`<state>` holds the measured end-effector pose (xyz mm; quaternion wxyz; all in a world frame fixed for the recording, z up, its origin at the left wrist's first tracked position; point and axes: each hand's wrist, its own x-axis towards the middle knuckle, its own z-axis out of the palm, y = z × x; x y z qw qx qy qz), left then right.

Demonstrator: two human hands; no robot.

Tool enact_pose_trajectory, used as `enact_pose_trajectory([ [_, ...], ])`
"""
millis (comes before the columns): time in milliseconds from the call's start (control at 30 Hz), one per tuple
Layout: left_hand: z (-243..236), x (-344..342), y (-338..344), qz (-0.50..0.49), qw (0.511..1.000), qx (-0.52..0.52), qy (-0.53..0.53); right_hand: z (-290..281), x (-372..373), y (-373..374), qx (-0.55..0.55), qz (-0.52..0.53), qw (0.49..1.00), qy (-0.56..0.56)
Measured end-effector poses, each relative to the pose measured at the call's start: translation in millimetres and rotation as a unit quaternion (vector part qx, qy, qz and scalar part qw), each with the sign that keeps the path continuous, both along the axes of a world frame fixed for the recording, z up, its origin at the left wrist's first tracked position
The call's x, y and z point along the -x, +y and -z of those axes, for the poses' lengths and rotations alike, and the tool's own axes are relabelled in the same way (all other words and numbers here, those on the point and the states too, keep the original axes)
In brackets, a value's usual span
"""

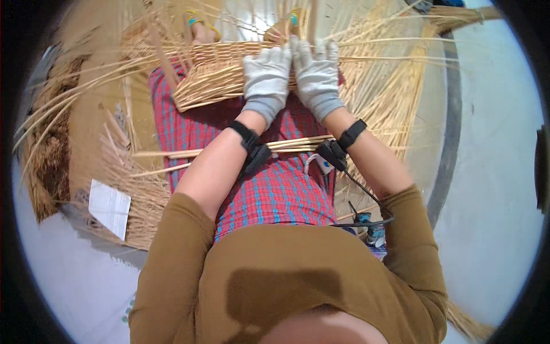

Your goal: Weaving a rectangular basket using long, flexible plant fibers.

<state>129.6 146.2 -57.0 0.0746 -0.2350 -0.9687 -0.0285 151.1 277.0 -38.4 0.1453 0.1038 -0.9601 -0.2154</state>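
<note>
Both the left hand (267, 74) and the right hand (317, 74) are covered in off-white gloves, finished with grey cuffs. Pale golden tan is shown by the woven basket (212, 83), which is patterned with a close weave. The lap cloth (275, 195) is checked in red and blue. The near top (269, 246) is coloured plain olive-brown, and the wrist straps (245, 136) are seen in black. At far right, straw-yellow is displayed by the loose stalks (395, 103); at left, a bundle (54, 137) is toned dark brown. The pale blue-grey floor (498, 114) is crossed by a darker grey band (452, 114).
</note>
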Motion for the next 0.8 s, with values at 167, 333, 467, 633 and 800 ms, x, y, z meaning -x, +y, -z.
enact_pose_trajectory([
  [167, -6.5, -0.4, -6.0, 0.016, 0.999, -0.034, -0.010, -18.7, -6.7, -5.0, 0.050, -0.020, 0.998, -0.010],
  [333, -61.7, -25.7, -26.0, 0.086, 0.983, -0.147, 0.066, -69.5, -33.2, -2.2, 0.149, -0.059, 0.987, 0.001],
  [467, -107.6, -74.9, -105.3, 0.235, 0.942, -0.239, -0.002, -94.9, -85.8, 25.1, 0.365, -0.086, 0.923, 0.089],
  [633, -98.9, -122.6, -169.2, 0.204, 0.865, -0.239, -0.391, -74.4, -137.2, 39.8, 0.785, 0.120, 0.602, -0.090],
  [800, -85.4, -113.3, -176.5, 0.233, 0.813, -0.182, -0.502, -64.4, -142.4, 30.8, 0.631, 0.030, 0.768, -0.103],
])
